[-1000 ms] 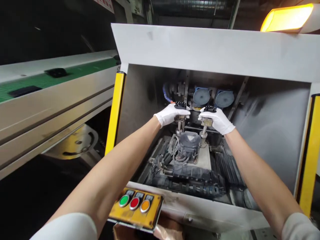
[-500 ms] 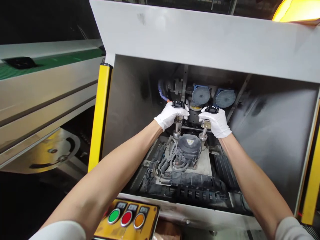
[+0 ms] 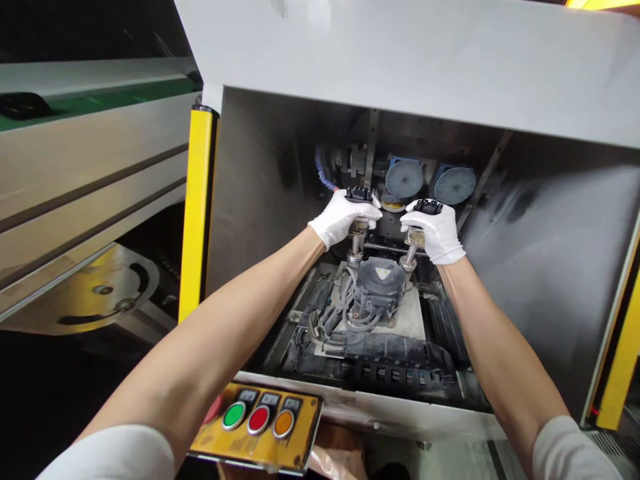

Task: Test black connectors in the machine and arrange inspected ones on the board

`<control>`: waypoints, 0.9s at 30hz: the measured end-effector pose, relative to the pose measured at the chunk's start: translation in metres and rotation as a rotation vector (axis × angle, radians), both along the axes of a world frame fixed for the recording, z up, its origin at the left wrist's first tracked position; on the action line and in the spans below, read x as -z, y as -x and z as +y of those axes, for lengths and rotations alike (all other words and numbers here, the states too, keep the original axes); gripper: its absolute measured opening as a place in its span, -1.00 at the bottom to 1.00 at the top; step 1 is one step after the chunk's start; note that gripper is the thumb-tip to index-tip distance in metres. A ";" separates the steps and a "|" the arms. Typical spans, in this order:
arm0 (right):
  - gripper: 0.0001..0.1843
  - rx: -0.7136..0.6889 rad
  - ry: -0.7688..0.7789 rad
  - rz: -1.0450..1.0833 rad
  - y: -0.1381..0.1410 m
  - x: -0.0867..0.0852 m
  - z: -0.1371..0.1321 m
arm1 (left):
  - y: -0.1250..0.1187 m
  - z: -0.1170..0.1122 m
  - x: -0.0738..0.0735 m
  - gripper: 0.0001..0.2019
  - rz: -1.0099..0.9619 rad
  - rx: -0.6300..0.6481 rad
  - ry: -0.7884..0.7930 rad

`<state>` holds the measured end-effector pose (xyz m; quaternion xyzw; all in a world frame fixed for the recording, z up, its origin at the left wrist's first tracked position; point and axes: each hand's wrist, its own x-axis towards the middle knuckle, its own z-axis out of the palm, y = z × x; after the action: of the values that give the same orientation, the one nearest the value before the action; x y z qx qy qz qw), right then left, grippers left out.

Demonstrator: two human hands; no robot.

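Inside the machine's bay, my left hand in a white glove closes around a shiny black part on top of the left metal post. My right hand, gloved too, grips a similar black part at the top of the right post, which leans. My fingers partly cover both parts, so their full shape is hidden. Between and below the posts sits a dusty dark motor-like unit with a warning label. Behind my hands are two round grey discs, a left disc and a right disc.
A yellow control box with green, red and orange buttons sits at the bay's front. Yellow upright bars, left and right, flank the opening. To the left runs a green conveyor belt bearing a black part. Cables lie low inside.
The view has tipped slightly downward, so more of the control box shows. Both hands stay on the black parts at the posts, with little visible movement relative to the machine.
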<state>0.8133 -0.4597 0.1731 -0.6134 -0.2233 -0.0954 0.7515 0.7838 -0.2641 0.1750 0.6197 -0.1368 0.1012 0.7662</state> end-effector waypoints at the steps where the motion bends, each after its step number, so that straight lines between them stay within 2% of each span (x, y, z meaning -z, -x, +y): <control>1: -0.81 -0.015 0.022 -0.005 0.000 0.000 0.000 | 0.000 0.000 -0.001 -0.70 0.002 0.002 -0.008; 3: -0.82 -0.038 0.057 -0.025 0.000 -0.001 -0.001 | 0.000 0.000 -0.001 -0.70 0.004 0.011 -0.034; 7: -0.80 0.022 0.023 -0.044 -0.001 -0.001 0.000 | -0.001 0.000 0.000 -0.70 -0.019 -0.004 -0.022; 11: -0.83 -0.033 0.096 -0.054 -0.001 -0.004 0.000 | 0.001 -0.001 0.001 -0.69 -0.030 0.018 -0.004; 15: -0.83 0.004 0.035 -0.082 -0.001 -0.006 0.001 | 0.001 0.000 -0.002 -0.68 -0.006 0.037 -0.013; 19: -0.82 -0.013 0.128 -0.113 -0.002 -0.009 0.001 | -0.001 -0.001 0.000 -0.70 -0.022 0.010 -0.039; 23: -0.80 0.001 0.059 -0.086 -0.001 -0.008 0.001 | 0.000 -0.001 0.005 -0.74 -0.080 -0.021 0.008; 25: -0.79 -0.009 0.077 -0.073 0.000 -0.006 0.001 | 0.001 0.000 0.002 -0.74 -0.066 0.010 -0.008; 27: -0.79 -0.026 0.132 -0.063 -0.002 -0.007 0.000 | 0.001 0.001 -0.010 -0.78 -0.061 0.044 -0.053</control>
<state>0.8154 -0.4593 0.1806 -0.6555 -0.2607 -0.0902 0.7030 0.7826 -0.2634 0.1853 0.6331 -0.1763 0.0993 0.7472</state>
